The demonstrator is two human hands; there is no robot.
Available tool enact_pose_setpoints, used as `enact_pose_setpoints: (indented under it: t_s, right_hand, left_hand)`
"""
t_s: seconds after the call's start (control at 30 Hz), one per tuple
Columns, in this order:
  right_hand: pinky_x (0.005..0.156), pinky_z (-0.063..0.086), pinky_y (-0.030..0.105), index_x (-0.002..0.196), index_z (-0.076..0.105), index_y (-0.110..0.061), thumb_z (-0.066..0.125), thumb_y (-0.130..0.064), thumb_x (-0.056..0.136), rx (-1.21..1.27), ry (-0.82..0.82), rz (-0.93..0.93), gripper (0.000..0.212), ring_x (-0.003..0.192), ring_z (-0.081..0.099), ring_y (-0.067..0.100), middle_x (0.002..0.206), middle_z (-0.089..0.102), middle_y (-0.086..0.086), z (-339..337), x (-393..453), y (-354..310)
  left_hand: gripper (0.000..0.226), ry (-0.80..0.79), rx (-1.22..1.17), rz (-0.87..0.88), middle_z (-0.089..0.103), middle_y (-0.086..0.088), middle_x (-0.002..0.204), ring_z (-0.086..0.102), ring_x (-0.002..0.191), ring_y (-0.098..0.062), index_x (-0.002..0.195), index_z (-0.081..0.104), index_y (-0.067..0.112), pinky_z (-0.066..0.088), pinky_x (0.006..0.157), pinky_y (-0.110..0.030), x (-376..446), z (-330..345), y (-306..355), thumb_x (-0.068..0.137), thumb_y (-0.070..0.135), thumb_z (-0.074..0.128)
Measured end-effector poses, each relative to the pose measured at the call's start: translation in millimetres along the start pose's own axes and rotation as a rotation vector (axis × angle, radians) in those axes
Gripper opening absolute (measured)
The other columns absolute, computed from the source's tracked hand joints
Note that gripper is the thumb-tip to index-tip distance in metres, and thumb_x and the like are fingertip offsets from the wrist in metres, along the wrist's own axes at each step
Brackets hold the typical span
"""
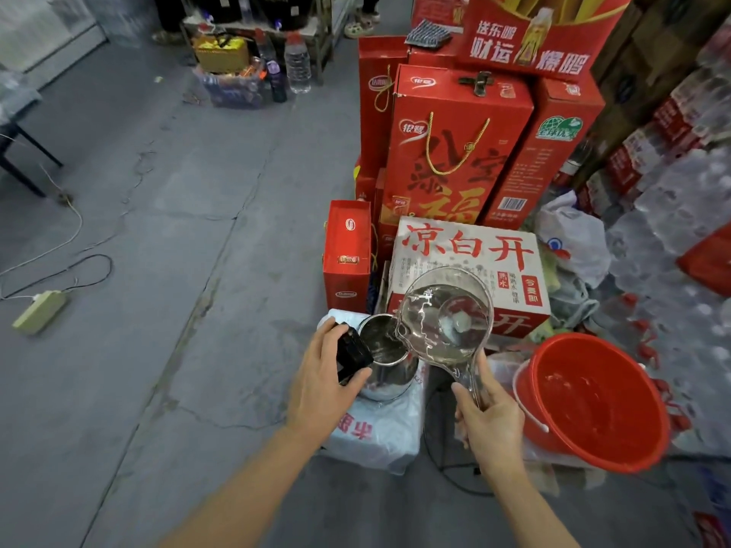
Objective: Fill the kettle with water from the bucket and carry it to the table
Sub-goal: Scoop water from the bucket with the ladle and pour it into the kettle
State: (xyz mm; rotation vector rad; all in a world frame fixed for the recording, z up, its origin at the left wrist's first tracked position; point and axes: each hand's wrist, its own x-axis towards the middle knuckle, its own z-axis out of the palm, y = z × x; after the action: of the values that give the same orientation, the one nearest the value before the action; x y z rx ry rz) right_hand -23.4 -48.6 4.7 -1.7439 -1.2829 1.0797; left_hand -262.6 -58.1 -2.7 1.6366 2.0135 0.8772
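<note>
A steel kettle with a black handle and an open top stands on a white wrapped pack on the floor. My left hand grips the kettle's black handle. My right hand holds the handle of a clear plastic ladle, tilted with its spout over the kettle's mouth and water in its bowl. The red bucket stands tilted to the right of my right hand, with water inside.
Red gift boxes and a white carton are stacked right behind the kettle. Packs of bottled water fill the right side. A power strip and cables lie on the grey floor at left. A black table leg shows far left.
</note>
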Motion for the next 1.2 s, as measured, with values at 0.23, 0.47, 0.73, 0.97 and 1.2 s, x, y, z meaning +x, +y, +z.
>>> enact_pose_setpoints:
  t_s: [0.23,0.47,0.73,0.97,1.2]
  right_hand:
    - [0.06,0.058,0.045,0.14,0.026,-0.061,0.069,-0.025,0.089,-0.172,0.055,-0.107,0.075,0.052,0.048,0.017,0.056,0.051,0.019,4,5,4]
    - [0.043,0.037,0.027,0.146,0.03,-0.04,0.072,-0.021,0.087,-0.415,0.05,-0.233,0.074,0.037,0.033,0.009,0.04,0.031,-0.007,7,1,-15]
    - [0.03,0.043,0.03,0.143,0.052,-0.024,0.082,-0.014,0.076,-0.587,0.024,-0.408,0.073,0.031,0.046,0.015,0.042,0.05,-0.002,11,-2,-28]
    - [0.029,0.026,0.024,0.141,0.052,-0.026,0.081,0.002,0.063,-0.909,0.025,-0.614,0.088,0.031,0.029,0.019,0.046,0.046,0.0,21,5,-17]
    - [0.037,0.018,0.022,0.139,0.055,-0.021,0.077,0.011,0.049,-1.006,-0.004,-0.734,0.098,0.039,0.016,0.015,0.046,0.044,0.002,17,6,-15]
  left_hand:
    - [0.072,-0.005,0.002,-0.015,0.032,0.004,0.154,0.049,0.129,-0.021,0.139,0.039,0.023,0.053,0.094,-0.041,0,0,2,0.078,0.037,0.077]
    - [0.072,-0.012,0.004,-0.022,0.032,0.005,0.154,0.051,0.127,-0.022,0.138,0.039,0.024,0.054,0.092,-0.043,1,1,1,0.078,0.036,0.077]
    - [0.072,-0.006,0.029,-0.014,0.032,0.004,0.154,0.049,0.128,-0.02,0.138,0.039,0.023,0.053,0.091,-0.037,1,1,2,0.078,0.036,0.077]
    - [0.071,-0.006,0.025,-0.004,0.033,0.003,0.154,0.049,0.127,-0.02,0.138,0.039,0.022,0.054,0.089,-0.035,0,-1,1,0.079,0.036,0.076]
    - [0.071,-0.012,0.04,0.007,0.034,0.001,0.153,0.048,0.129,-0.021,0.138,0.038,0.022,0.052,0.092,-0.037,0,-1,2,0.079,0.037,0.076]
